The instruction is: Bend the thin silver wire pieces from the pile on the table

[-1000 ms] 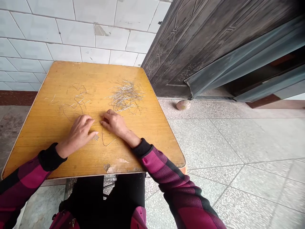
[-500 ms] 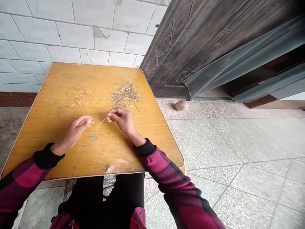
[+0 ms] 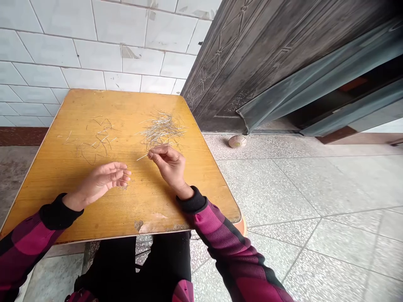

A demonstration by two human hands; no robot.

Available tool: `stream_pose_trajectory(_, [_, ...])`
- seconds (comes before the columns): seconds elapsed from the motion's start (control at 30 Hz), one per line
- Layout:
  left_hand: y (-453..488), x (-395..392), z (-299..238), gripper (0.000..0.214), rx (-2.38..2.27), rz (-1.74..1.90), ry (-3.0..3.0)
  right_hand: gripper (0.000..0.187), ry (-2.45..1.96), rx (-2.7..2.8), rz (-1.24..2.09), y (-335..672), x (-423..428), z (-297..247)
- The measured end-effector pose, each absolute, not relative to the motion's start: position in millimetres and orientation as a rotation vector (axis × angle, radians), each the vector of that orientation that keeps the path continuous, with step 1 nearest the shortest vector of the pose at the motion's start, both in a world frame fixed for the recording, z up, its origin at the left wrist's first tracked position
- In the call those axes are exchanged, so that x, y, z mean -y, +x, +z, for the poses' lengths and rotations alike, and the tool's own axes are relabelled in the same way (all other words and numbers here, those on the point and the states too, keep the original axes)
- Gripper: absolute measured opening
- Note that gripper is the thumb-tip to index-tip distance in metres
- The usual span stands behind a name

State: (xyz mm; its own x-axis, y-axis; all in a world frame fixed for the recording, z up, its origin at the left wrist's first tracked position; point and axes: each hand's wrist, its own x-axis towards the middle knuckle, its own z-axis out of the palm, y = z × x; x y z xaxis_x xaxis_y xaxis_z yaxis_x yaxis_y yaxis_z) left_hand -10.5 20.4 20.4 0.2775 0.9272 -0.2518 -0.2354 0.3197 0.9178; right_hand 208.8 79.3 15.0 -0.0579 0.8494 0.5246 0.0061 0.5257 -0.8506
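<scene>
Between the thumb and fingertips of my right hand (image 3: 168, 163) is a thin piece of wire (image 3: 142, 157), its free end pointing left. My left hand (image 3: 105, 180) hovers over the table, fingers apart and holding nothing, a short gap from the wire's tip. Just beyond my right hand lies a tangled pile of thin silvery wires (image 3: 163, 129). A looser scatter of bent wires (image 3: 102, 136) rests past my left hand, with a few short straight pieces among them.
The yellow wooden table (image 3: 126, 100) stands against a white tiled wall (image 3: 97, 54); its surface is chipped near the front edge. To the right are a dark carved door (image 3: 217, 79), a grey-green curtain (image 3: 283, 88) and a ball (image 3: 237, 141) on the speckled floor.
My right hand has shifted slightly right with the wire, which now lies at a flatter angle. My left hand has moved a little lower and its fingers have spread. The view has tilted slightly.
</scene>
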Motion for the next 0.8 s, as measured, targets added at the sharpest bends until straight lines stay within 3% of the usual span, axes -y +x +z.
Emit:
stream_pose_trajectory(0.13, [-10, -20, 19, 0.017, -1.241, 1.137, 1.485, 0.016, -0.812, 1.372, 1.134, 209, -78, 20])
stream_pose_trajectory(0.23, [-12, -20, 18, 0.016, -1.254, 1.214, 1.703, 0.021, -0.825, 1.284, 1.397, 213, -80, 24])
stream_pose_trajectory(0.57, [-13, -17, 23, 0.033, -1.126, 1.161, 1.316, 0.030, -0.884, 1.158, 1.756, 218, -88, 21])
stream_pose_trajectory(0.8, [-14, -15, 23, 0.026, -1.127, 1.204, 1.289, 0.028, -0.859, 1.139, 1.797, 219, -89, 20])
